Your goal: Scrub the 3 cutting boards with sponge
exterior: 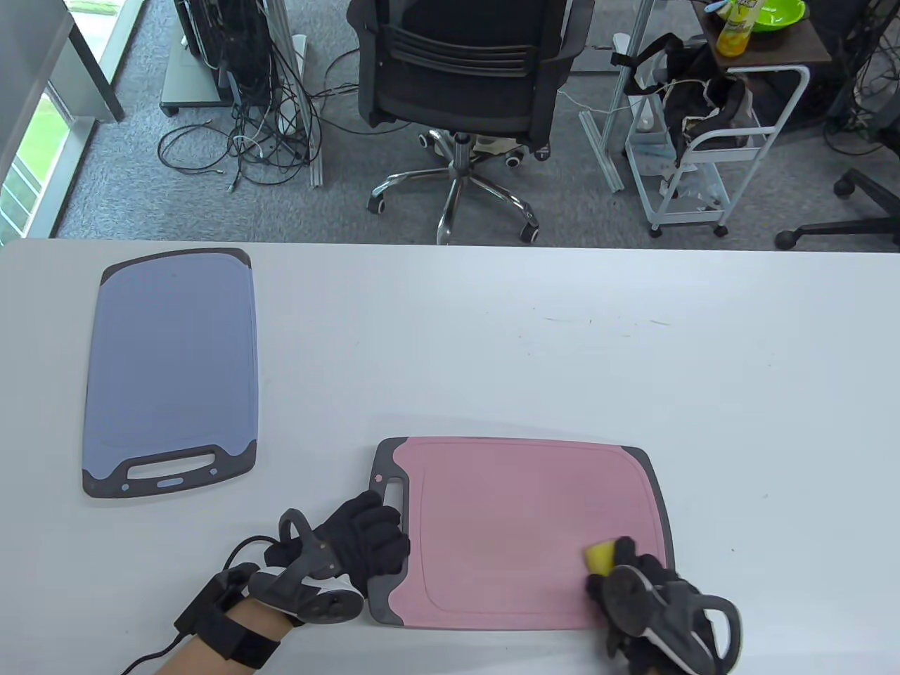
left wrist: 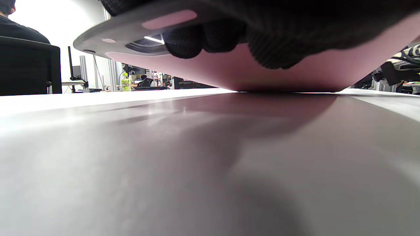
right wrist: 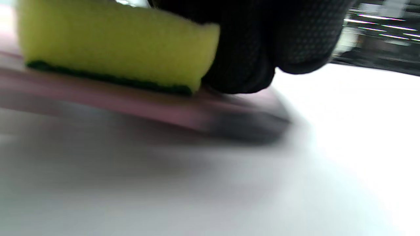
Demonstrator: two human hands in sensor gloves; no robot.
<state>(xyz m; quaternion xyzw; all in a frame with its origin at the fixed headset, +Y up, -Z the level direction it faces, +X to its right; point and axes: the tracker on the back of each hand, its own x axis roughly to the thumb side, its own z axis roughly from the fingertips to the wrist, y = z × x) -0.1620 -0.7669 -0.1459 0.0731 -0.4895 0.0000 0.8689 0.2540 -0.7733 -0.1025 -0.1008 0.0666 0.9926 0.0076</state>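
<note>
White table (exterior: 492,337) fills the lower part of the table view. Beyond its far edge at 12 o'clock, a black office chair (exterior: 460,70) on grey carpet; cable tangle (exterior: 260,133) at 11 o'clock; white wire cart (exterior: 710,151) at 1 o'clock with a yellow bottle (exterior: 735,31) and a green bowl (exterior: 777,14) on a shelf above it.

Blue cutting board (exterior: 169,369) lies flat at 9 o'clock, handle end toward the person, well apart from the other board. Pink cutting board (exterior: 524,531) sits at 6 o'clock, near the table's near edge, dark grey handle end pointing to 9 o'clock. Only two boards in view.

Left hand (exterior: 358,545) at 7 o'clock grips the pink board's handle end, fingers (left wrist: 183,44) curled under the edge. Left wrist view shows that end tilted up off the table, far part of the board touching the surface; a small bottle and a dark seat back far behind, blurred.

Right hand (exterior: 643,598) at 5 o'clock, over the pink board's near right corner, holds the sponge (exterior: 601,555), fingers (right wrist: 242,59) curled round its right end. Sponge is yellow with a dark green scrub layer, green side down, touching the pink surface just beside the board's right edge. Right wrist view is motion-blurred, finer detail can't be read.
</note>
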